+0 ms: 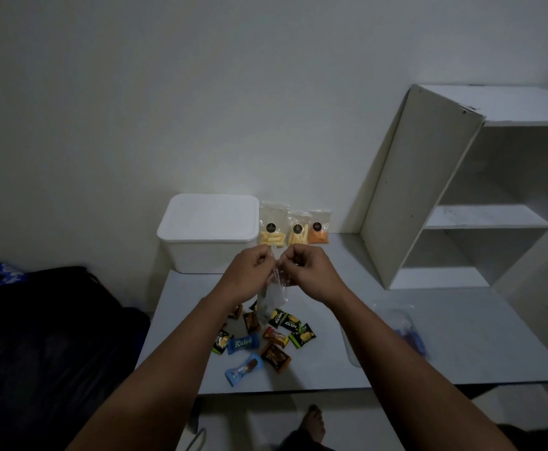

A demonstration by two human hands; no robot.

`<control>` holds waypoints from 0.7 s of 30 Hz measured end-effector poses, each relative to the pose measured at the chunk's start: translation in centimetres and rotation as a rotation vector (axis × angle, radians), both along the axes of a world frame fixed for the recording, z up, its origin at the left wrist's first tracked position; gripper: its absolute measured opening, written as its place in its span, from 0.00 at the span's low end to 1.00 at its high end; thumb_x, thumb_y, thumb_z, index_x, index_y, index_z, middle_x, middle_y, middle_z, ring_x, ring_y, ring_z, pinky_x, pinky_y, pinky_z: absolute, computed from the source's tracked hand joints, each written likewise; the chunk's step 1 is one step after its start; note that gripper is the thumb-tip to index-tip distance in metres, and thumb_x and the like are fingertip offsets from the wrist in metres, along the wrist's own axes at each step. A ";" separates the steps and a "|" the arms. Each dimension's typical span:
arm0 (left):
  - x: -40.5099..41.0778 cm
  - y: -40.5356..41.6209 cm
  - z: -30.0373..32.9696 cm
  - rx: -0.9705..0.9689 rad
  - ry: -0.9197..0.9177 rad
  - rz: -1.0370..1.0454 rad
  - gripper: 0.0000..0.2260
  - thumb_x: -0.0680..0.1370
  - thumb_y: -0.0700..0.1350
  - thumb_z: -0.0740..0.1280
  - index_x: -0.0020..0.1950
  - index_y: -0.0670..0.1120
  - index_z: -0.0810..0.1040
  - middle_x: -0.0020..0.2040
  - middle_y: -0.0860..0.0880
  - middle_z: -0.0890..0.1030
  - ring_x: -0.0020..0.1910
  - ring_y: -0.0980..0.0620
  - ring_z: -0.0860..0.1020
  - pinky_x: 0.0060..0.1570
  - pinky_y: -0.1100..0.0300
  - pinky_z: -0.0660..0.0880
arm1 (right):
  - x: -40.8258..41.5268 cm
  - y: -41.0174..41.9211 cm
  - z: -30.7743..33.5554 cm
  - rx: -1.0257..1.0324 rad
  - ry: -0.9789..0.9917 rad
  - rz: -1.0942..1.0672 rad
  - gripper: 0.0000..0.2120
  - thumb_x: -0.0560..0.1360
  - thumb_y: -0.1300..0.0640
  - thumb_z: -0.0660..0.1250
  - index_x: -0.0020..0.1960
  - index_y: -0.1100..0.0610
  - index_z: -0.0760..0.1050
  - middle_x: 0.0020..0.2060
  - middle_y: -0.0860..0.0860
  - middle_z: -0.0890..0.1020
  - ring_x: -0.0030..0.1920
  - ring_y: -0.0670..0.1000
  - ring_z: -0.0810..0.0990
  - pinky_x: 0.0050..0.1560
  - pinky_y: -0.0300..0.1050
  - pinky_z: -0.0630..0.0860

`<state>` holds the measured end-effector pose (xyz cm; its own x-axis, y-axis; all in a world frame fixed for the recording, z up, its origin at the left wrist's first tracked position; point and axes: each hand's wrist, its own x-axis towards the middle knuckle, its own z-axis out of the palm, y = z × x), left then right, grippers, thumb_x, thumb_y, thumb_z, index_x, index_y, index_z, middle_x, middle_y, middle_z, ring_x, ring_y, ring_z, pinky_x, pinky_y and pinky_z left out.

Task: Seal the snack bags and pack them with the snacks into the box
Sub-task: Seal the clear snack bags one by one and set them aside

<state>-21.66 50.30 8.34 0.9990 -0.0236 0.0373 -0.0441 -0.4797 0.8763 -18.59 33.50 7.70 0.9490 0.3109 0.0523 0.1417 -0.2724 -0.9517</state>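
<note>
Pinching together, left hand (249, 270) and right hand (311, 268) clamp the top of a clear snack bag (271, 297) (limp, see-through), hanging above scattered wrapped snacks (266, 336).

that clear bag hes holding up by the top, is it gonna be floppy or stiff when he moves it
Probably floppy: the clear plastic bag hangs limp and creased below the left hand and right hand pinching its top. Likely light, since two fingertip pinches carry it. It may be slippery, as the film looks glossy.
</note>
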 end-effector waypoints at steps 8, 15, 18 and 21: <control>-0.7 -0.5 -1.4 0.031 -0.002 0.107 0.09 0.77 0.47 0.65 0.40 0.44 0.73 0.35 0.40 0.78 0.32 0.50 0.74 0.36 0.54 0.70 | -0.7 0.0 -0.6 0.121 0.194 0.015 0.06 0.77 0.69 0.71 0.53 0.68 0.81 0.44 0.68 0.85 0.42 0.59 0.85 0.53 0.62 0.84; -1.0 -0.5 -3.1 0.116 0.095 0.107 0.10 0.79 0.46 0.62 0.41 0.42 0.73 0.34 0.43 0.77 0.31 0.48 0.73 0.32 0.54 0.69 | -1.6 0.5 -2.2 0.122 0.329 0.010 0.16 0.73 0.73 0.72 0.60 0.67 0.78 0.44 0.63 0.85 0.43 0.56 0.87 0.50 0.54 0.86; -0.6 -0.8 -3.7 0.095 0.091 0.097 0.11 0.81 0.45 0.62 0.39 0.46 0.71 0.34 0.47 0.74 0.33 0.47 0.75 0.31 0.54 0.69 | -1.6 -0.1 -2.3 0.094 0.418 0.033 0.15 0.72 0.72 0.72 0.58 0.64 0.80 0.46 0.64 0.86 0.43 0.56 0.87 0.51 0.54 0.85; 0.1 -1.0 -4.3 -0.034 0.143 0.093 0.10 0.79 0.46 0.64 0.38 0.48 0.73 0.37 0.43 0.79 0.39 0.42 0.81 0.41 0.44 0.81 | -0.9 -0.9 -2.8 0.098 0.434 -0.011 0.11 0.73 0.72 0.71 0.55 0.67 0.81 0.45 0.65 0.85 0.42 0.57 0.85 0.50 0.54 0.85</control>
<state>-21.57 49.27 4.02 0.9920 0.0681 -0.1061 0.1254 -0.4460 0.8862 -19.53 32.55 4.91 0.8929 0.3139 -0.3228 -0.2789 -0.1773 -0.9438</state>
